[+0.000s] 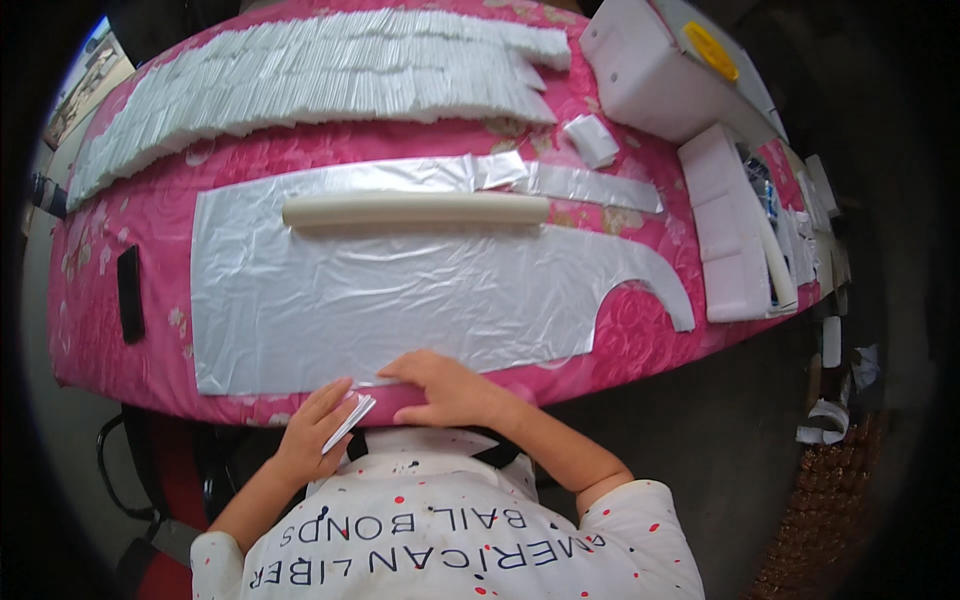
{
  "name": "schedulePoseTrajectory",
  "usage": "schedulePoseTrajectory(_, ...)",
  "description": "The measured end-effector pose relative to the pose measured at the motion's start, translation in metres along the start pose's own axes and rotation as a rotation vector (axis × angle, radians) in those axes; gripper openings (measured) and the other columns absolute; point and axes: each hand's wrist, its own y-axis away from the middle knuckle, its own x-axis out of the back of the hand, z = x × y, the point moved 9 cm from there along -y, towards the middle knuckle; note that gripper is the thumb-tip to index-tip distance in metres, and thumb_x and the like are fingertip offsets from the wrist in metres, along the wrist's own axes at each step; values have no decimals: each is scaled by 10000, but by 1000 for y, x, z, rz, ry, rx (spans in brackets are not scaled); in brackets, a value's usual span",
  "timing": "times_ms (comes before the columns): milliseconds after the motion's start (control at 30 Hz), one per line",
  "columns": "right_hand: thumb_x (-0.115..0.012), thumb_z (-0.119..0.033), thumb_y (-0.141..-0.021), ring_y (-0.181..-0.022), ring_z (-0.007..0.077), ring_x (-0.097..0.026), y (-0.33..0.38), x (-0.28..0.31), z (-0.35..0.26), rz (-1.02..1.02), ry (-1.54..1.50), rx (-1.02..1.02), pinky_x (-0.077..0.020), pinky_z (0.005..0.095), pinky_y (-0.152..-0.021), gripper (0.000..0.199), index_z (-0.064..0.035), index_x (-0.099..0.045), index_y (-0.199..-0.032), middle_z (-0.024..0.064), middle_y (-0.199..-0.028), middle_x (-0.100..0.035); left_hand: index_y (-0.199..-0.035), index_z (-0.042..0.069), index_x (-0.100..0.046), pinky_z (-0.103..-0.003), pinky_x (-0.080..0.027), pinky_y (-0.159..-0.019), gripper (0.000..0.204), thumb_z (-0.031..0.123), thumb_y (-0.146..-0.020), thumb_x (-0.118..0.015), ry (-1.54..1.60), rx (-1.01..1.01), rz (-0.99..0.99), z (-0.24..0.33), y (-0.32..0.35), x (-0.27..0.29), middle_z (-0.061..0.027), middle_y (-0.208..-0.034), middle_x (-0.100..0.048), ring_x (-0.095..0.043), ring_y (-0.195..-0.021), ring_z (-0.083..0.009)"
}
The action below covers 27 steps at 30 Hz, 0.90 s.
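A thin white plastic apron (400,290) lies spread on the table, with a curved cutout and strap at its right end. Across its upper part rests a long cream-coloured tube (415,209). At the near table edge my left hand (312,432) grips a small folded white plastic packet (349,422), tilted upward. Close by on the right, my right hand (450,390) has thumb and fingers apart, its fingertips at the apron's near edge. I see nothing held in it. A small folded plastic piece (500,170) lies on the apron's far edge.
Long rows of folded white packets (300,70) fill the table's far side. One folded packet (592,140) lies apart near a white foam box (655,75). A second foam box (725,240) holds assorted items at right. A black phone (130,293) lies left on the pink tablecloth (90,335).
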Motion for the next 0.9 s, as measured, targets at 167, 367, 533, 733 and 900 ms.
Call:
schedulePoseTrajectory(167,-670,-125,-741,-1046,275,-513,-18,-8,-15,-89,-315,112,-388,363,-918,308,-77,-626,-1042,118,-1108,-579,-1269,21,-475,-422,-235,-1053,460,147,-830,-518,315,13,87,11,-23,0,-273,-1426,-212,-263,-1315,-391)
schedulePoseTrajectory(367,-675,58,-639,-936,231,-560,-5,104,30,531,-65,127,-436,335,-831,255,-78,-648,-853,59,-941,-614,-1332,24,-356,-433,-276,-1035,594,137,-793,-579,142,-48,242,1,-34,10,-255,-1432,-217,-308,-1293,-385)
schedulePoseTrajectory(533,-668,44,-678,-707,212,-556,45,305,71,1191,656,61,-447,288,-591,241,-36,-646,-905,76,-885,-583,-1281,23,-412,-426,-325,-1007,566,39,-747,-596,91,65,247,-10,-36,12,-237,-1412,-271,-377,-1246,-370)
schedulePoseTrajectory(733,-597,13,-700,-859,261,-582,57,420,129,1293,891,-127,-475,348,-735,244,-98,-676,-903,82,-930,-600,-1251,19,-444,-417,-343,-995,550,-7,-723,-595,87,105,232,-14,-51,3,-232,-1396,-303,-402,-1227,-362)
schedulePoseTrajectory(900,-570,8,-676,-947,273,-557,40,404,188,1050,965,-335,-455,365,-828,298,-92,-672,-937,78,-994,-611,-1240,12,-454,-411,-362,-981,544,-12,-714,-594,79,126,225,-18,-58,3,-239,-1384,-320,-403,-1228,-365)
